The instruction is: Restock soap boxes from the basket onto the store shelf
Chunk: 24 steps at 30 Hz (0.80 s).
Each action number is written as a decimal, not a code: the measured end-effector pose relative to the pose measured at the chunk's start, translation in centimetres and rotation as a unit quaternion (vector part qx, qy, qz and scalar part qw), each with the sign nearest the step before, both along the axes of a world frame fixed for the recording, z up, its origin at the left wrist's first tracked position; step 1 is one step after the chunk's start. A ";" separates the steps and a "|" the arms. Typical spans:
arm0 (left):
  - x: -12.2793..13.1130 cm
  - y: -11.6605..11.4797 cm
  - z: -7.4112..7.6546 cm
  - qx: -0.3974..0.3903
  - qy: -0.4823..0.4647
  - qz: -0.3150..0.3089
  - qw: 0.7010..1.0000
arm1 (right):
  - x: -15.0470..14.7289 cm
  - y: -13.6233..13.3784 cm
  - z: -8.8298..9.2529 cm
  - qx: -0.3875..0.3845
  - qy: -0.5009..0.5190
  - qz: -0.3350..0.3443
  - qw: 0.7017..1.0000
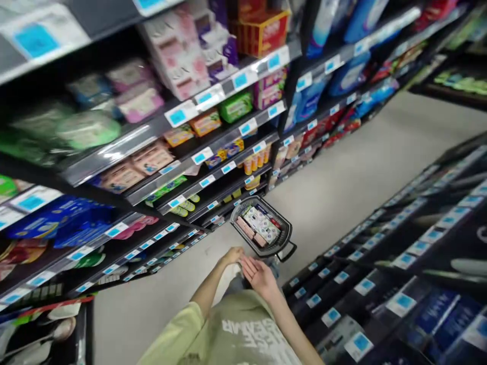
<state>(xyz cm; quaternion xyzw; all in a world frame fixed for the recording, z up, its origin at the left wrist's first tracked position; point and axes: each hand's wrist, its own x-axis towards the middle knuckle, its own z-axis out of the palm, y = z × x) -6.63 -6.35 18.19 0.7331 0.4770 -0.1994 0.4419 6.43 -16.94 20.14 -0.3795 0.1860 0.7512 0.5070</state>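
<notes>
My left hand (232,256) is in front of my waist, its fingers bent and close together near the fingertips of the other hand; whether it holds anything is too small to tell. Beside it, my right hand (258,276) lies palm up with its fingers stretched out and nothing on the palm. Just beyond both hands, a dark shopping basket (287,223) stands on the floor, its handle toward the lower right. Inside it are a white patterned pack (262,224) and pink packs (245,228).
Shelves with boxes (182,56), soaps (236,106) and blue bottles (350,71) rise on the left and ahead. Another shelf row (365,286) with price tags runs along the right. The pale aisle floor (335,197) stretches between them. Utensils (57,329) lie at the lower left.
</notes>
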 end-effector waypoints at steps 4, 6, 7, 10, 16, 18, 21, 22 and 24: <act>0.0 1.4 -2.0 -0.048 0.125 -0.029 0.991 | 5.7 3.3 -2.5 -0.023 -0.065 -0.053 0.996; 1.1 0.1 -1.8 -0.060 0.163 -0.047 0.984 | 9.6 4.7 -4.3 -0.042 -0.081 -0.082 0.992; 2.1 -0.8 -1.7 -0.060 0.174 -0.054 0.981 | 11.8 5.3 -5.3 -0.053 -0.090 -0.096 0.990; 5.6 -3.6 -2.1 -0.041 0.181 -0.075 0.980 | 18.3 6.6 -8.3 -0.085 -0.120 -0.129 0.981; 11.0 -3.3 -4.8 -0.020 0.147 -0.066 0.987 | 27.0 7.8 -13.0 -0.103 -0.220 -0.108 0.964; 12.0 -1.6 -5.7 -0.033 0.130 -0.045 0.990 | 28.2 7.3 -14.5 -0.119 -0.259 -0.058 0.957; 13.8 0.9 -7.1 -0.045 0.102 -0.010 0.994 | 28.9 5.0 -16.8 -0.165 -0.310 0.050 0.935; 14.5 1.5 -7.6 -0.047 0.091 -0.001 0.995 | 28.9 3.9 -17.5 -0.182 -0.324 0.091 0.924; 16.1 2.2 -8.3 -0.052 0.066 0.014 0.996 | 28.6 1.6 -18.7 -0.210 -0.345 0.169 0.899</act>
